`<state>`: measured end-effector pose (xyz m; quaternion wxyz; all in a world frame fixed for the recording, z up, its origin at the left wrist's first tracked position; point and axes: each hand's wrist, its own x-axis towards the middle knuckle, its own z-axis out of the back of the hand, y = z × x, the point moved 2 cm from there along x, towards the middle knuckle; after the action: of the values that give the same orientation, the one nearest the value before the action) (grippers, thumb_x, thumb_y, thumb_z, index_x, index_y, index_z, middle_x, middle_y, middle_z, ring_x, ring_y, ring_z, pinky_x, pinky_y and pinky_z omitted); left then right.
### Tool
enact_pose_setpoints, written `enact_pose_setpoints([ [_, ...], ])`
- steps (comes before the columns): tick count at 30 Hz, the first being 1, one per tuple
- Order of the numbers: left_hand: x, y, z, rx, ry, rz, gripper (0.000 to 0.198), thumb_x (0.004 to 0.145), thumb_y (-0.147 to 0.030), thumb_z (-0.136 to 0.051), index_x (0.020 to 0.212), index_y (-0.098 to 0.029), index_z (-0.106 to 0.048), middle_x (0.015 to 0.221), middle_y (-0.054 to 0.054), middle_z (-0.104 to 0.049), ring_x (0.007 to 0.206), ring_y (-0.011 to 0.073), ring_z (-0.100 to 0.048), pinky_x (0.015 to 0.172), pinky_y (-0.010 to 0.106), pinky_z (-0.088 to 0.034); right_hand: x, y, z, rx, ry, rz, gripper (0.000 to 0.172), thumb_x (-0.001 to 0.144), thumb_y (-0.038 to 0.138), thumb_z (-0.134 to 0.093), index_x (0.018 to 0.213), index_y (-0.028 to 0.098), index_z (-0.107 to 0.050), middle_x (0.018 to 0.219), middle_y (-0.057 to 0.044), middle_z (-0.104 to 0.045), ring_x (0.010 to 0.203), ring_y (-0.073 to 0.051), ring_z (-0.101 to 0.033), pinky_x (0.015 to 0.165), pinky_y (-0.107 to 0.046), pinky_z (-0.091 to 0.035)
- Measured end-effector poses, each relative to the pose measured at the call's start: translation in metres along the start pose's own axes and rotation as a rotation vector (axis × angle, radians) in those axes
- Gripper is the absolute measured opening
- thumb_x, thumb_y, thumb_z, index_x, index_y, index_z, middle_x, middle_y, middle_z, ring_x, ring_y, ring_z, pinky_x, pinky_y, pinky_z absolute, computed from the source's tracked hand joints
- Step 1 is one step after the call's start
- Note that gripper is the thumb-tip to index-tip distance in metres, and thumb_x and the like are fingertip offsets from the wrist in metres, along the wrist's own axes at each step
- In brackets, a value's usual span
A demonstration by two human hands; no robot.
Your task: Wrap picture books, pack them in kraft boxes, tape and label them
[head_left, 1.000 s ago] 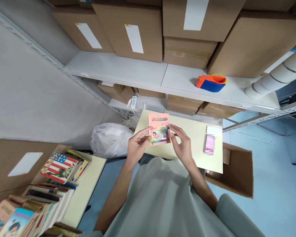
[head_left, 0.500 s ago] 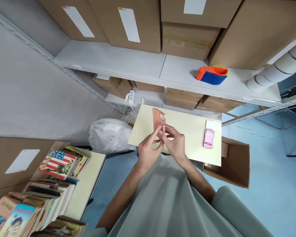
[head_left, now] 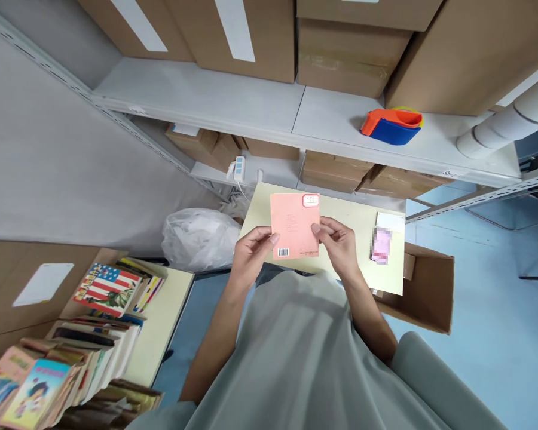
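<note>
A thin, rectangular pink book (head_left: pixel 295 226) is pinched at opposite edges — by the left hand (head_left: pixel 252 254) and the right hand (head_left: pixel 341 246) — over a smooth, pale table (head_left: pixel 363 221); one barcode (head_left: pixel 283 252) and one red-bordered label (head_left: pixel 311 200) are shown.

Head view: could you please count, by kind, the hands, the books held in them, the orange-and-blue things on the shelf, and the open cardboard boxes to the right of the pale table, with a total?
Hands: 2
Held pink book: 1
Orange-and-blue thing: 1
Open cardboard box: 1
Total: 5
</note>
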<state>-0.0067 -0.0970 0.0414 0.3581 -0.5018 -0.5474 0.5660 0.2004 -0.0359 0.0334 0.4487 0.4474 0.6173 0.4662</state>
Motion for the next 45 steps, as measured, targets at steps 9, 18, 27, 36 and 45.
enact_pose_setpoints([
  [9, 0.001, 0.008, 0.001, 0.156, -0.161, -0.113, 0.038, 0.091, -0.054, -0.084, 0.108, -0.021, -0.081, 0.089, 0.003, -0.083, 0.084, 0.0204, -0.078, 0.078, 0.032, -0.064, 0.002, 0.002, -0.005, -0.213, -0.054, 0.150, 0.049, 0.098, 0.060, -0.075, 0.136, 0.029, -0.079, 0.145, -0.009, -0.076, 0.127, -0.031, -0.077, 0.101, -0.048, -0.068],
  [18, -0.014, 0.010, -0.038, 0.396, -0.136, -0.314, 0.030, 0.098, -0.044, -0.077, 0.122, -0.028, -0.085, 0.130, 0.004, -0.083, 0.105, 0.0256, -0.083, 0.099, 0.045, -0.070, -0.017, -0.008, -0.041, -0.230, 0.077, 0.091, 0.055, 0.102, 0.065, -0.069, 0.142, 0.027, -0.076, 0.121, -0.003, -0.084, 0.109, -0.028, -0.082, 0.091, -0.038, -0.070],
  [27, 0.009, -0.008, 0.017, 0.233, -0.128, -0.212, 0.050, 0.096, -0.054, -0.080, 0.135, -0.023, -0.078, 0.134, 0.012, -0.080, 0.106, 0.0227, -0.079, 0.085, 0.033, -0.067, 0.004, 0.002, -0.008, -0.124, 0.075, 0.056, 0.053, 0.097, 0.070, -0.072, 0.121, 0.024, -0.086, 0.080, 0.001, -0.078, 0.061, -0.016, -0.066, 0.062, -0.030, -0.060],
  [36, 0.020, -0.013, 0.016, 0.067, 0.014, -0.110, 0.049, 0.080, -0.046, -0.095, 0.122, -0.023, -0.083, 0.100, 0.006, -0.084, 0.072, 0.0152, -0.072, 0.061, 0.027, -0.061, 0.008, -0.007, 0.002, -0.111, 0.100, 0.001, 0.059, 0.094, 0.075, -0.073, 0.124, 0.025, -0.085, 0.072, 0.000, -0.074, 0.071, -0.023, -0.071, 0.069, -0.037, -0.063],
  [45, 0.028, -0.012, 0.013, 0.004, -0.023, -0.129, 0.044, 0.079, -0.044, -0.096, 0.116, -0.024, -0.084, 0.099, 0.005, -0.083, 0.091, 0.0220, -0.080, 0.072, 0.031, -0.069, 0.016, -0.008, 0.004, -0.136, 0.119, -0.004, 0.062, 0.095, 0.076, -0.071, 0.129, 0.026, -0.084, 0.068, 0.001, -0.070, 0.068, -0.021, -0.070, 0.064, -0.036, -0.063],
])
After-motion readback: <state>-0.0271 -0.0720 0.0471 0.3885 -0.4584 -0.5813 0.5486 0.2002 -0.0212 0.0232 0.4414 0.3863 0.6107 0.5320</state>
